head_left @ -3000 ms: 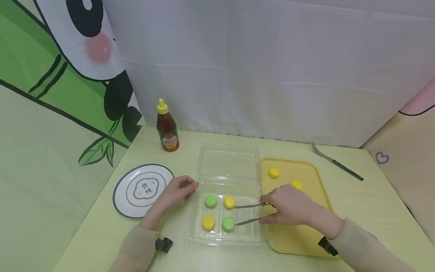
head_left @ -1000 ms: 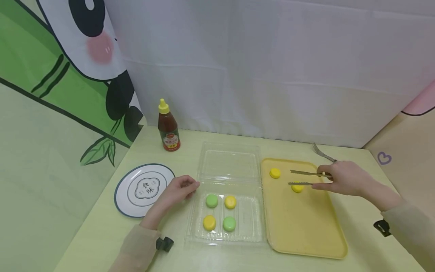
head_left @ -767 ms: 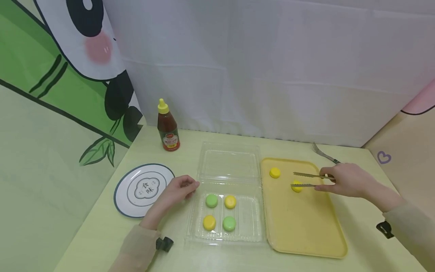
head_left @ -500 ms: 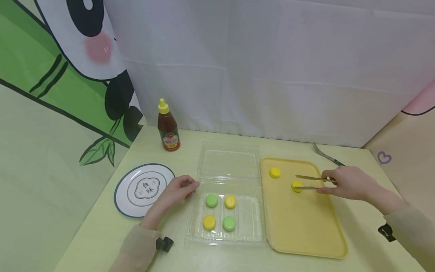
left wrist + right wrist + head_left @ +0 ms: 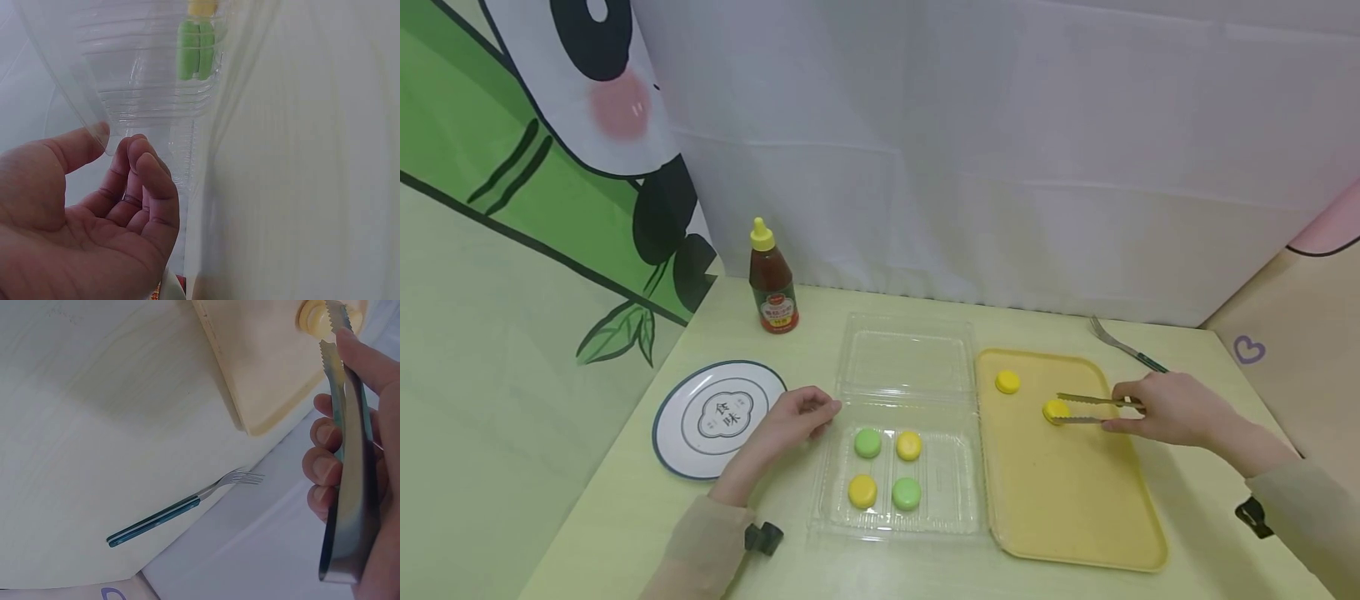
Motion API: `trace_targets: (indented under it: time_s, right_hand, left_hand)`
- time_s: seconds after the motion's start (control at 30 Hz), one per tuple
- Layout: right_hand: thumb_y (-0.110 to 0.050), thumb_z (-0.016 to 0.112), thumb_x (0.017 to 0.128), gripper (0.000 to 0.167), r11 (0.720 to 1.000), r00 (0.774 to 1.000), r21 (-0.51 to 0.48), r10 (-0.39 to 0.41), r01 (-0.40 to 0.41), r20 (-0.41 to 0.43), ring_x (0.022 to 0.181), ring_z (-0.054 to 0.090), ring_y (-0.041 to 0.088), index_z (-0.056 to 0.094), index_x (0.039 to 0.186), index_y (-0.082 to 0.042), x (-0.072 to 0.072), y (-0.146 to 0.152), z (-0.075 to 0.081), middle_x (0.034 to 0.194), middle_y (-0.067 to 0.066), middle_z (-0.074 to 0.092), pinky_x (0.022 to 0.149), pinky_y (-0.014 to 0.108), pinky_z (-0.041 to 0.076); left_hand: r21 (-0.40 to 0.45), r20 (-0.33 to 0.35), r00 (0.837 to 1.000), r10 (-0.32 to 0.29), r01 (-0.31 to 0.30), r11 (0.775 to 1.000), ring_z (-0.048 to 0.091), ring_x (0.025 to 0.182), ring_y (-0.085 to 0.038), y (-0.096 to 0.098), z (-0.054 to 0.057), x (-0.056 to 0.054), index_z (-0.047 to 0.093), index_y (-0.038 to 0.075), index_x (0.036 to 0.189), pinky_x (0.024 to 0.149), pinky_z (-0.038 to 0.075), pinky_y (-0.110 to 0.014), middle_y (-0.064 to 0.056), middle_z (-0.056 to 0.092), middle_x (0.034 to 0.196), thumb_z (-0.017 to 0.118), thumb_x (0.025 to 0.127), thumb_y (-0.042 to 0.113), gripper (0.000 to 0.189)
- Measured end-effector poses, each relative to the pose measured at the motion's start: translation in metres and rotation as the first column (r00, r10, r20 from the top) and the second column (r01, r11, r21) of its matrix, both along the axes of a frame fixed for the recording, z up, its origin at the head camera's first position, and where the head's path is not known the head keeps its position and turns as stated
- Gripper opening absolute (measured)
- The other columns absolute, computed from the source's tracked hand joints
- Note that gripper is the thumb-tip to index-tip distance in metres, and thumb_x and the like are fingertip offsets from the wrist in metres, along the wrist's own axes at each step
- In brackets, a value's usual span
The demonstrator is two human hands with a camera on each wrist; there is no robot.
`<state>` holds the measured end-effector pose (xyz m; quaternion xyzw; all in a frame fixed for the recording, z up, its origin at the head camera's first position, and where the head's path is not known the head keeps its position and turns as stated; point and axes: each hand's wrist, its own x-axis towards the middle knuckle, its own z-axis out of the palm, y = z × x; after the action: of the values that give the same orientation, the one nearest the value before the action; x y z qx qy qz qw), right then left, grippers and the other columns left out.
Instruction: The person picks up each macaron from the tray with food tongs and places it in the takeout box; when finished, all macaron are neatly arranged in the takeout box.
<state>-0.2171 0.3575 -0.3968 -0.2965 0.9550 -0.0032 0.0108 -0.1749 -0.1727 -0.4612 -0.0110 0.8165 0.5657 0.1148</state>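
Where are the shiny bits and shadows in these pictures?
Head view: white glints on the clear box, soft shadow right of the yellow tray; left wrist view: pale glints on the box's ridges; right wrist view: shiny metal tongs, wide shadow across part of the table.

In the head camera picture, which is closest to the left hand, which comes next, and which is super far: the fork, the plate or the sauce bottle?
1. Plate: right beside the left hand, on its left side.
2. Sauce bottle: a bit farther, standing behind the hand.
3. Fork: farthest, way over on the right, toward the back.
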Motion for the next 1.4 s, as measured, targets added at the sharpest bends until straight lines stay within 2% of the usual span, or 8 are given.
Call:
trace_targets:
  time_s: [0.2, 0.43, 0.93, 1.13, 1.4]
  right_hand:
    - [-0.054, 0.075, 0.083, 0.033, 1.000, 1.000, -0.003, 0.012, -0.012, 0.009, 0.055, 0.034, 0.001, 0.067, 0.088, -0.022, -0.0005, 0.0010, -0.0017, 0.061, -0.015, 0.040, 0.050, 0.025, 0.030]
    - [-0.053, 0.074, 0.085, 0.033, 1.000, 1.000, -0.011, 0.017, -0.017, 0.026, 0.054, 0.035, 0.000, 0.070, 0.091, -0.020, 0.0016, 0.0000, 0.0021, 0.061, -0.016, 0.043, 0.049, 0.025, 0.032]
    - [-0.046, 0.076, 0.086, 0.027, 0.998, 0.998, -0.014, 0.055, -0.055, 0.020, 0.054, 0.035, -0.001, 0.070, 0.089, -0.020, -0.0003, 0.0002, 0.0041, 0.062, -0.018, 0.044, 0.049, 0.024, 0.033]
    - [-0.048, 0.075, 0.085, 0.025, 0.997, 0.997, -0.009, 0.073, -0.073, 0.003, 0.055, 0.033, -0.001, 0.063, 0.081, -0.027, -0.0008, -0.0005, 0.0061, 0.062, -0.018, 0.041, 0.049, 0.025, 0.031]
    - [-0.044, 0.079, 0.084, 0.031, 0.995, 0.995, -0.010, 0.100, -0.100, -0.021, 0.054, 0.031, -0.002, 0.053, 0.073, -0.031, 0.0001, -0.0012, 0.0081, 0.061, -0.019, 0.036, 0.049, 0.024, 0.029]
  left_hand:
    - [-0.009, 0.012, 1.000, 0.012, -0.012, 1.000, 0.054, 0.072, -0.018, 0.0002, -0.0004, -0.0007, 0.066, 0.002, 0.100, 0.066, 0.045, -0.029, -0.007, 0.061, 0.080, 0.065, 0.098, 0.024, 0.022]
    - [-0.012, -0.014, 1.000, -0.005, 0.005, 1.000, 0.054, 0.073, -0.018, -0.0001, 0.0003, 0.0001, 0.066, 0.000, 0.102, 0.066, 0.046, -0.030, -0.008, 0.062, 0.081, 0.064, 0.098, 0.026, 0.026]
    - [0.006, -0.008, 1.000, -0.006, 0.006, 1.000, 0.053, 0.071, -0.018, -0.0001, 0.0008, -0.0002, 0.066, 0.000, 0.100, 0.065, 0.045, -0.030, -0.006, 0.060, 0.078, 0.065, 0.098, 0.026, 0.026]
    - [0.006, -0.006, 1.000, -0.009, 0.009, 1.000, 0.053, 0.071, -0.018, -0.0007, 0.0006, -0.0009, 0.066, 0.001, 0.100, 0.065, 0.045, -0.029, -0.006, 0.060, 0.078, 0.065, 0.098, 0.025, 0.025]
    - [0.004, 0.000, 1.000, -0.004, 0.004, 1.000, 0.054, 0.072, -0.018, -0.0012, -0.0007, -0.0005, 0.066, 0.001, 0.100, 0.066, 0.046, -0.029, -0.007, 0.061, 0.080, 0.065, 0.097, 0.025, 0.024]
